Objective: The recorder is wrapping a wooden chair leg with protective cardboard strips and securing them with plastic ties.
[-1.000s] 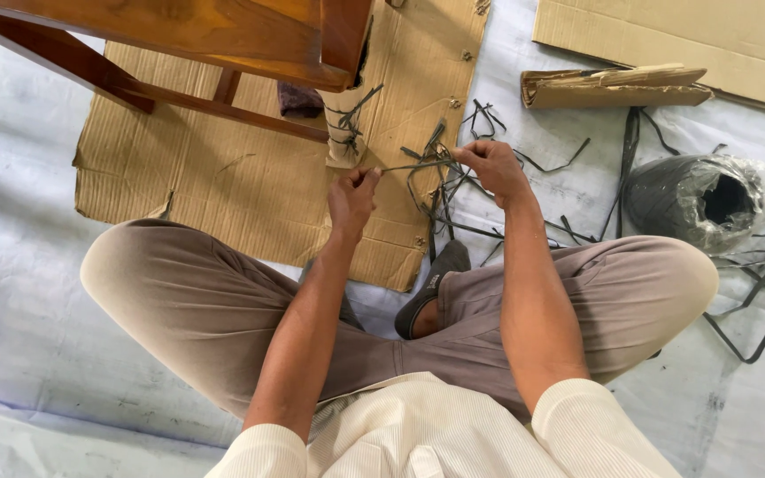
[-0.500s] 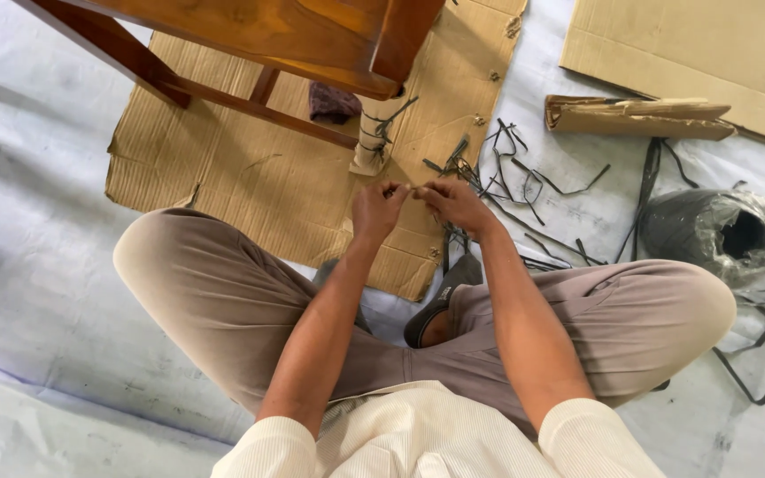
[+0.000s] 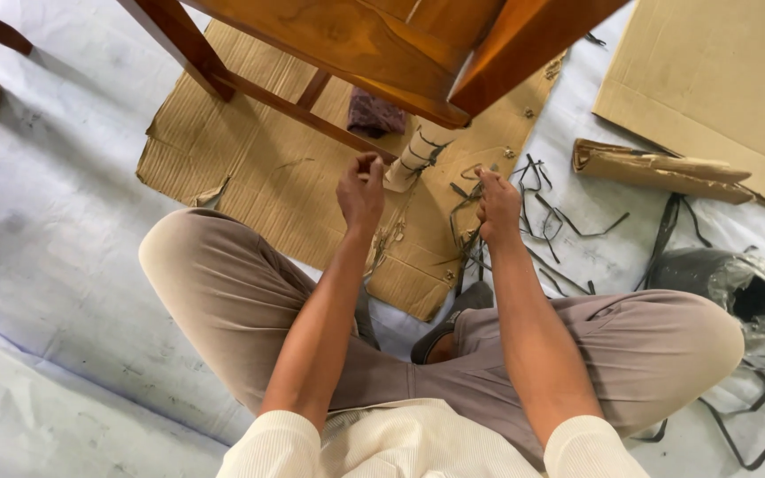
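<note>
Person sitting cross-legged on a pale floor sheet [image 3: 64, 265], both forearms reaching forward under a wooden chair [image 3: 374, 44].

Left hand [image 3: 360, 190]: rising close in front of the wrapped chair leg [image 3: 413, 155], fingers curling together into a loose fist; whether anything is pinched inside cannot be told from here.

Right hand [image 3: 498, 205]: hovering just right of the same leg, fingertips pressing together on a thin dark strap [image 3: 469, 226] that is trailing down toward the cardboard.

Wrapped chair leg: standing on a flattened cardboard sheet [image 3: 258, 177], its pale covering being crossed by a few dark strap turns.

Loose strap offcuts [image 3: 560, 221]: lying scattered on the floor sheet right of the hands.

Strap roll [image 3: 737, 288]: dark, in clear film, lying on its side well to the right, beside the person's right knee.

Folded cardboard piece [image 3: 657, 168]: lying beyond the offcuts, near a larger cardboard panel [image 3: 719, 80].

Dark cloth [image 3: 374, 113]: sitting under the chair seat, behind the leg.
</note>
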